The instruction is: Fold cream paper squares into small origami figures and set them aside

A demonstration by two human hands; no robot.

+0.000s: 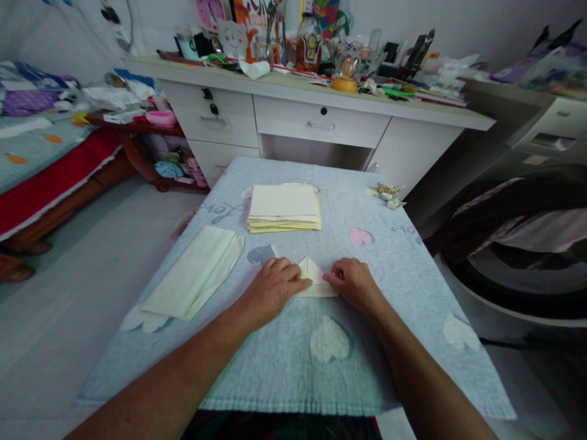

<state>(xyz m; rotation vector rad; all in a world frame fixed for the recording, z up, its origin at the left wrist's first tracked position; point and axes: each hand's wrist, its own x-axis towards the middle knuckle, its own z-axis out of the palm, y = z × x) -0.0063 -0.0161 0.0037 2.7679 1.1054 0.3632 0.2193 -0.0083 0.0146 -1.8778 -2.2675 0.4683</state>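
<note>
A small sheet of cream paper (316, 288), folded to a point at its far end, lies flat on the cloth-covered table. My left hand (275, 286) is closed at its left side, the thumb pressed across the paper and the fingers curled over the edge. At the right side my right hand (355, 280) is closed too, thumb and forefinger pinched at the paper's edge. Beyond them sits a stack of cream and yellow paper sheets (285, 201). To the left lies a larger pale folded bundle of paper (192, 269).
A blue patterned cloth (284, 366) covers the table. Small crumpled scraps (391, 194) lie at its far right corner. Behind stands a white desk (321, 122) crowded with jars and clutter. A washing machine (513, 244) is on the right, a bed (55, 159) on the left.
</note>
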